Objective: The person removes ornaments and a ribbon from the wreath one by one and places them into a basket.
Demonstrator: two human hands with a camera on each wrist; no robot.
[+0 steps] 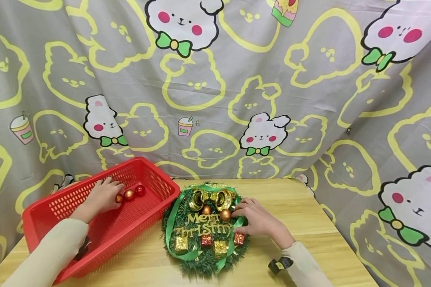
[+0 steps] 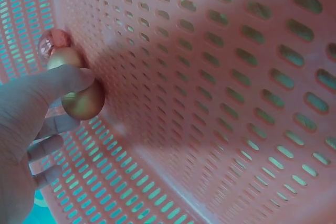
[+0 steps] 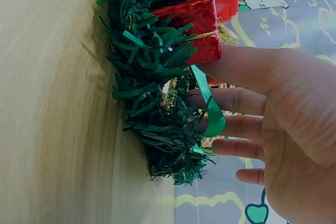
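Observation:
Inside the red plastic basket point(image 1: 143, 217), my left hand point(image 1: 105, 194) reaches down to the ornament balls. Its thumb and forefinger pinch a gold ball point(image 2: 84, 101). Beside that lie another gold ball point(image 1: 129, 194) and a shiny red ball point(image 1: 140, 190). My right hand point(image 1: 255, 217) rests at the right edge of a green Christmas wreath point(image 1: 190, 267), fingers extended over the green ribbon point(image 3: 212, 116). Its thumb touches a small red gift box point(image 3: 202, 30). On the wreath are gold bells point(image 1: 223, 199), copper-gold balls point(image 1: 225, 215), gold "Merry Christmas" lettering point(image 1: 204, 229) and gold gift boxes point(image 1: 220, 248).
Basket and wreath stand side by side on a wooden table point(image 1: 294, 247). A patterned grey curtain point(image 1: 215, 87) hangs behind the table and along its right side. A dark object point(image 1: 82, 249) shows under the left forearm, and a black wrist device point(image 1: 281, 264) is at the right wrist.

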